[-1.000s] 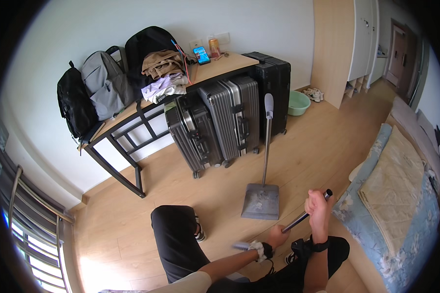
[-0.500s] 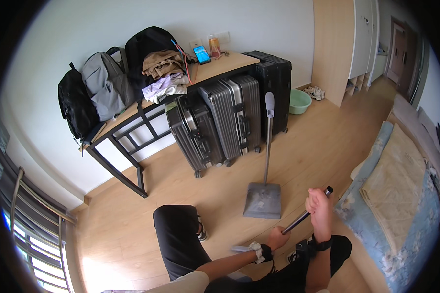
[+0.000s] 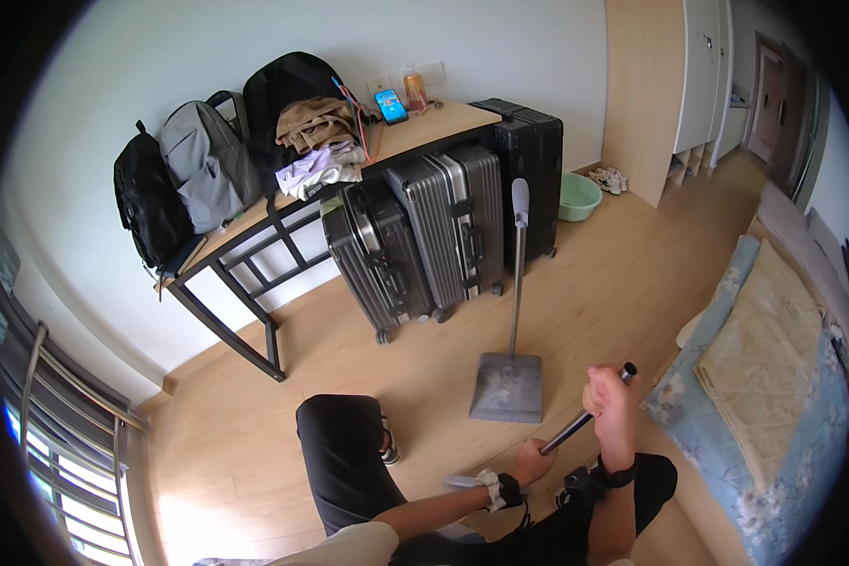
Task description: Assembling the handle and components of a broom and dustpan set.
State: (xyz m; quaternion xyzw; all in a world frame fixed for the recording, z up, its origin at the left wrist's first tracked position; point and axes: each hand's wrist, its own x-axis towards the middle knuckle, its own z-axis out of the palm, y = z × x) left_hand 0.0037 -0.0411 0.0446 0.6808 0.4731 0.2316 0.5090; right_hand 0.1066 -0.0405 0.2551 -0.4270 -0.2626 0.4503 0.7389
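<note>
A dark metal pole (image 3: 573,428) slants across in front of me. My left hand (image 3: 535,462) is closed around its lower stretch, while my right hand (image 3: 611,396) grips it near the top end. Past my left wrist a flat greyish piece (image 3: 460,481) peeks out; whether it belongs to the pole is hidden by my forearm. Just ahead on the floor stands a grey long-handled dustpan (image 3: 507,394), its handle (image 3: 518,274) upright and touched by neither hand.
Suitcases (image 3: 455,226) stand under and beside a desk (image 3: 443,119) holding backpacks (image 3: 208,160), clothes (image 3: 316,127) and a phone (image 3: 391,107). A green basin (image 3: 578,196) and shoes (image 3: 609,179) lie farther back. A bed (image 3: 674,396) borders my right, window bars (image 3: 75,401) my left.
The pole's top end and my right hand have shifted slightly left. My left hand has moved very little, and both keep their grip. The dustpan stays put.
</note>
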